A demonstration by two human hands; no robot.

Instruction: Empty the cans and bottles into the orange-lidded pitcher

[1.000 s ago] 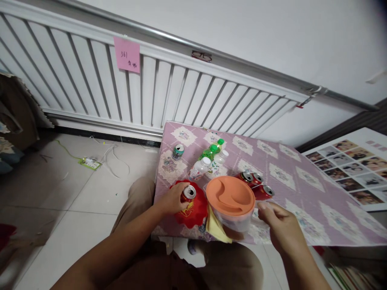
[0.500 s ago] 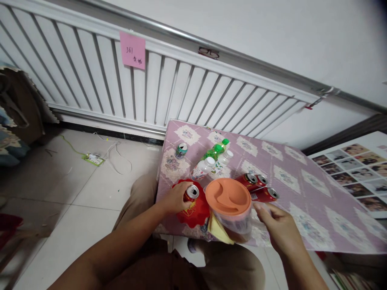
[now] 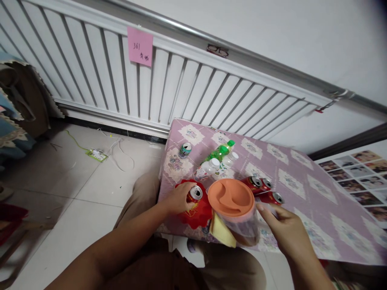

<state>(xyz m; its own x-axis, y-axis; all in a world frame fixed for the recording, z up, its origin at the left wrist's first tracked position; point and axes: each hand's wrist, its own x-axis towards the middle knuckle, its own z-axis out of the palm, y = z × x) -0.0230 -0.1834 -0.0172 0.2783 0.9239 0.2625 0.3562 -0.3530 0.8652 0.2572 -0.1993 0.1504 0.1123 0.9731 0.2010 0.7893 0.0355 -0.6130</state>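
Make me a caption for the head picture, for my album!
Left hand grips a red can; right hand holds an orange-lidded pitcher.

The lilac tablecloth [image 3: 305,193] bears cream floral patches. Near its front edge: orange pitcher lid [image 3: 231,197], red can [image 3: 190,198], yellow-printed red plate [image 3: 199,217], pale yellow cloth [image 3: 223,233]. Toward its far left corner, a teal can [image 3: 185,151].

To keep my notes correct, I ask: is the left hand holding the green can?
No, the left hand grips a red can, while the green can stands apart, nearer the radiator.
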